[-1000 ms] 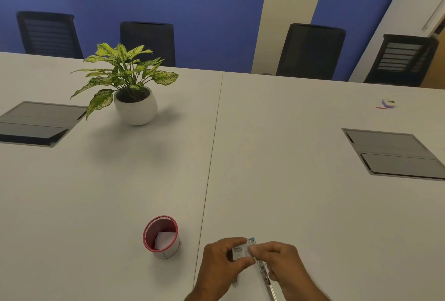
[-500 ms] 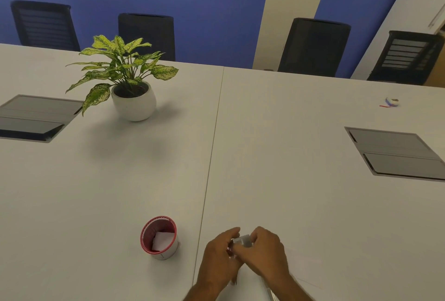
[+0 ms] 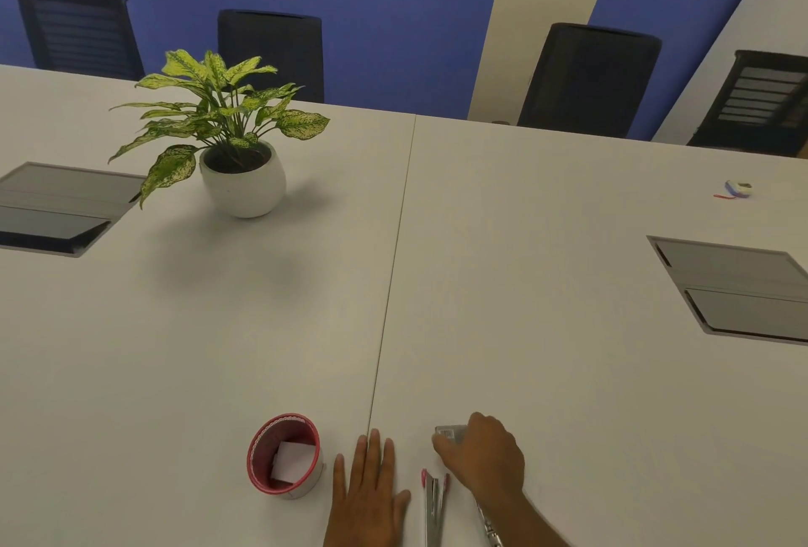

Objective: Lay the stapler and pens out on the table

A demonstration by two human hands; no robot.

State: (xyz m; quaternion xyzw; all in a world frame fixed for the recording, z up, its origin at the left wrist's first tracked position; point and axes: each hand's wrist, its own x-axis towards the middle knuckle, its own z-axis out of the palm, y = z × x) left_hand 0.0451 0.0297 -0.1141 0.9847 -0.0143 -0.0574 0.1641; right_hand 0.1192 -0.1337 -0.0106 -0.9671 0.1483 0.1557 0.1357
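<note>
The hands have parted: left hand [image 3: 369, 487] now lies flat on the table [image 3: 524, 306], right hand [image 3: 483, 457] clasps the small box [image 3: 447, 432] beside the stapler [image 3: 434, 503]

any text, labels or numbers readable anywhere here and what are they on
No text can be read.
Small box under the right hand: a printed label like a barcode, too small and blurred to read.
Red-rimmed cup: the white card inside shows no print.

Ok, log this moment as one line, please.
left hand: flat on table | right hand: grips small box | stapler: between hands | red cup: left, upright
</note>
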